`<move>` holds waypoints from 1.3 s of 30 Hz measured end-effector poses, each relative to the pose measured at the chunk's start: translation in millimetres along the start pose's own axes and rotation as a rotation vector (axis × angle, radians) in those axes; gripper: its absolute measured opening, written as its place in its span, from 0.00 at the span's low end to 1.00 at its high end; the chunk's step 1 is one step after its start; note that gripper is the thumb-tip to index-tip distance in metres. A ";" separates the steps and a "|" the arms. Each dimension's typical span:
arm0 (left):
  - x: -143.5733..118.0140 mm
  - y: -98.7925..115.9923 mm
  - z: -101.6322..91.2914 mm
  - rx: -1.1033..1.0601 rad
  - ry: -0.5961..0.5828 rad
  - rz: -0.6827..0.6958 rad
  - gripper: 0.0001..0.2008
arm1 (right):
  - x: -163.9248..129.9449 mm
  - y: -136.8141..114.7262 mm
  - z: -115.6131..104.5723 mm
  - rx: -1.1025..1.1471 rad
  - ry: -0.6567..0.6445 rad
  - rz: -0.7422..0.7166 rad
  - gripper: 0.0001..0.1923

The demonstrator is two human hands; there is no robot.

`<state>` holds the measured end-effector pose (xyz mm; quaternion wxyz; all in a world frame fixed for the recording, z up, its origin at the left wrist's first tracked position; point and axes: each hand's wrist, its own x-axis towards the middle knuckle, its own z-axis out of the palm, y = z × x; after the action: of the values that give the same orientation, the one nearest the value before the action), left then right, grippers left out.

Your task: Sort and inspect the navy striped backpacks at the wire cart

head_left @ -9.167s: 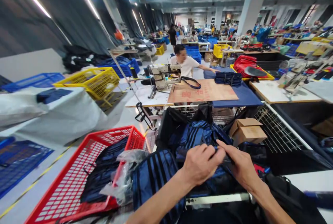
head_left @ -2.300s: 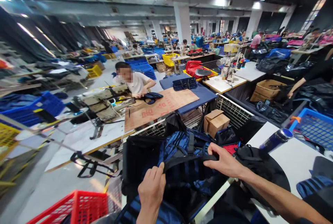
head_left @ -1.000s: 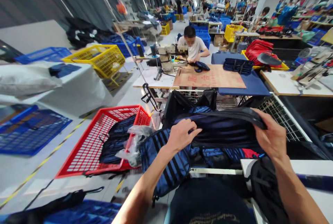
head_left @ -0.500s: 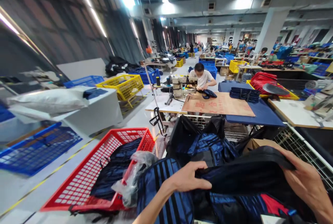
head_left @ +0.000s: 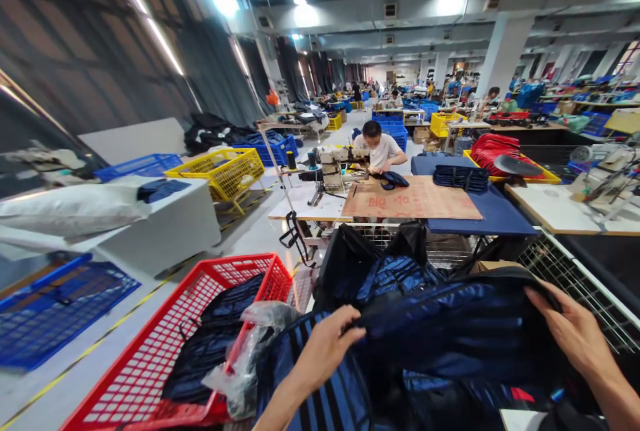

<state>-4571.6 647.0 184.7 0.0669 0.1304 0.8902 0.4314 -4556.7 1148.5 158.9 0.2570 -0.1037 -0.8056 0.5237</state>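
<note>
A dark blue and black fabric bag piece [head_left: 450,331] is stretched between my two hands, slightly blurred. My left hand [head_left: 330,337] pinches its left end between thumb and fingers. At the other end, my right hand [head_left: 567,321] grips the upper edge, fingers partly behind the cloth. Below my left hand lies a blue piece with black stripes [head_left: 305,371]. Beyond the held piece, more blue and black bag pieces [head_left: 395,277] are heaped. A small patch of red cloth [head_left: 521,393] shows beneath it.
A red plastic crate [head_left: 135,344] with dark blue pieces and clear plastic wrap [head_left: 250,351] stands left. Ahead, a co-worker in a white shirt [head_left: 383,154] sits at a sewing machine [head_left: 337,167]. A white wire rack [head_left: 580,297] runs along the right.
The held piece has spread and turned, now showing more blue on its near side. My left hand has moved left, and less of the red cloth shows. The view has shifted slightly.
</note>
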 end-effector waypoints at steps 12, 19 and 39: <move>30.8 57.0 31.2 0.955 0.421 0.916 0.23 | -65.0 -4.2 12.9 -0.158 -0.391 -0.156 0.31; 39.2 128.7 72.1 0.702 0.239 1.073 0.16 | -97.9 -55.9 87.0 0.012 -0.406 -0.456 0.43; 6.5 66.3 14.3 -0.366 -0.539 -0.057 0.16 | -49.7 -48.0 39.4 0.068 -0.148 -0.088 0.21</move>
<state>-4562.9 699.0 227.9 0.3344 0.2006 0.7515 0.5322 -4530.3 1075.1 174.2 0.2227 -0.0203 -0.8081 0.5450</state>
